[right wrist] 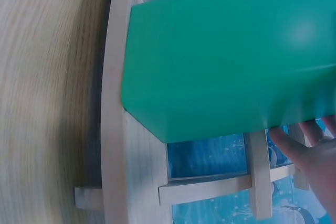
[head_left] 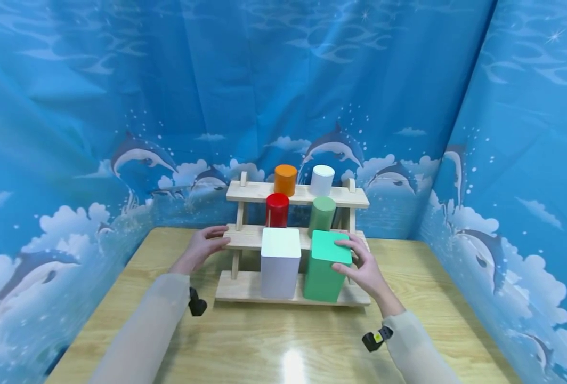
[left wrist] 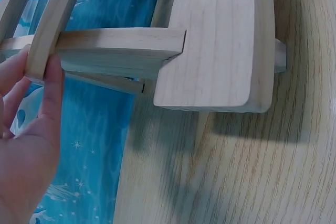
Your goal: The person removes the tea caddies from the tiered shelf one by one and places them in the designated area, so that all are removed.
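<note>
A three-tier wooden display stand [head_left: 245,288] stands on the table. My left hand [head_left: 203,248] pinches the left end of its middle shelf, thumb on one side and fingers on the other, as the left wrist view shows. My right hand [head_left: 364,266] holds a tall green rectangular block [head_left: 326,277] near the top, thumb toward the front and fingers over the right upper edge. This block stands upright at the right of the bottom shelf, turned slightly, with its lower corner at the shelf's front edge [right wrist: 113,129]. Beside it on the left is a tall white block [head_left: 280,266].
On the middle shelf are a red cylinder [head_left: 277,210] and a light green cylinder [head_left: 322,216]. An orange cylinder [head_left: 285,181] and a white cylinder [head_left: 322,181] stand on the top shelf. Blue dolphin-print curtains [head_left: 245,96] enclose the wooden table [head_left: 245,341].
</note>
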Demonstrator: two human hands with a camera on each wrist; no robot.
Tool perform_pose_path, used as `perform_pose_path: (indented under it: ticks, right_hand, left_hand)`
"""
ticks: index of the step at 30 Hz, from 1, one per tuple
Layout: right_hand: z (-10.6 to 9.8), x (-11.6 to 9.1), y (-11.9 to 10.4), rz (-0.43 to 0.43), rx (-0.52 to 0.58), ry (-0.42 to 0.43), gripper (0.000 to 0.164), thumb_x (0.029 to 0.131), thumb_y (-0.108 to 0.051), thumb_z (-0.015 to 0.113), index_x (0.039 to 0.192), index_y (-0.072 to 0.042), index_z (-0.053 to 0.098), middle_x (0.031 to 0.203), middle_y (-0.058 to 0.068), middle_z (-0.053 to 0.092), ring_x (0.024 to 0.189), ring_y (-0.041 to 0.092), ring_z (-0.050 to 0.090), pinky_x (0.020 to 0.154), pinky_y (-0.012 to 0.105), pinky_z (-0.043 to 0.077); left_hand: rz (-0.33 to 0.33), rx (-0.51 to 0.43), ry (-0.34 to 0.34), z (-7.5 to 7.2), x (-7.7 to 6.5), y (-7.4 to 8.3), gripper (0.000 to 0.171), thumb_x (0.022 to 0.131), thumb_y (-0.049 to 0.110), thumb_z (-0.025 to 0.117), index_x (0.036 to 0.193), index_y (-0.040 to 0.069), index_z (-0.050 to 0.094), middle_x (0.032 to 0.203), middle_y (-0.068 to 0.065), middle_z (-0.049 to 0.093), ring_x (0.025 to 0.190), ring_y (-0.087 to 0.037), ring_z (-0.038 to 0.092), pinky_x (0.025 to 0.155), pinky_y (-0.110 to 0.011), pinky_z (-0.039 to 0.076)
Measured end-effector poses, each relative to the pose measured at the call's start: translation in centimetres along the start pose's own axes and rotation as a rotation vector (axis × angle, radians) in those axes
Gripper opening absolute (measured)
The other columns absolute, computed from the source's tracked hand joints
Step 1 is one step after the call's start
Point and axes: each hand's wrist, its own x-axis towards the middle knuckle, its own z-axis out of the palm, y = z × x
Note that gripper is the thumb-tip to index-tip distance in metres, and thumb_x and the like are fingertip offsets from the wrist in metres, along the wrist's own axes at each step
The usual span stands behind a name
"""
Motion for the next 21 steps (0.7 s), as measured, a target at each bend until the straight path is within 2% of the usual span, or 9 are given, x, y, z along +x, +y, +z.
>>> perform_pose_path:
  ticks: [4,10,17,21]
  right_hand:
    - [-0.1,-0.6,-0.2,0.001,-0.008,0.009,0.046,0.079,0.002,0.070,0.122,0.003,0.052,0.146,0.023,0.022,0.131,0.042,0.023,0.097,0.062,0.033]
    - [-0.2,-1.4,-0.3,-0.038,-0.030,0.047,0.044,0.077,0.005,0.071,0.118,0.006,0.054,0.142,0.022,0.029,0.128,0.041,0.029,0.091,0.056,0.040]
    - [-0.8,-2.5,1.4,-0.055,-0.022,0.098,0.046,0.073,0.008,0.074,0.115,0.002,0.058,0.140,0.020,0.034,0.126,0.034,0.034,0.089,0.029,0.046]
    - [-1.1,-3.3,1.9,-0.061,-0.016,0.113,0.047,0.072,0.006,0.075,0.115,0.000,0.058,0.141,0.020,0.033,0.127,0.030,0.033,0.091,0.023,0.043]
  left_hand:
    - [-0.014,-0.008,-0.010,-0.1,-0.1,-0.2,0.052,0.085,0.022,0.069,0.131,0.005,0.051,0.134,-0.016,0.045,0.118,-0.029,0.047,0.093,-0.037,0.046]
    - [0.022,-0.035,-0.008,0.0,-0.2,-0.4,0.048,0.086,0.019,0.068,0.127,0.000,0.053,0.128,-0.019,0.049,0.109,-0.024,0.054,0.090,-0.035,0.048]
    - [0.030,-0.042,-0.002,0.0,-0.1,-0.3,0.046,0.086,0.018,0.068,0.125,-0.002,0.054,0.124,-0.019,0.051,0.098,-0.017,0.059,0.086,-0.031,0.051]
    - [0.023,-0.025,0.006,0.1,-0.1,-0.2,0.046,0.086,0.020,0.068,0.125,-0.001,0.055,0.125,-0.019,0.051,0.102,-0.020,0.058,0.088,-0.033,0.050]
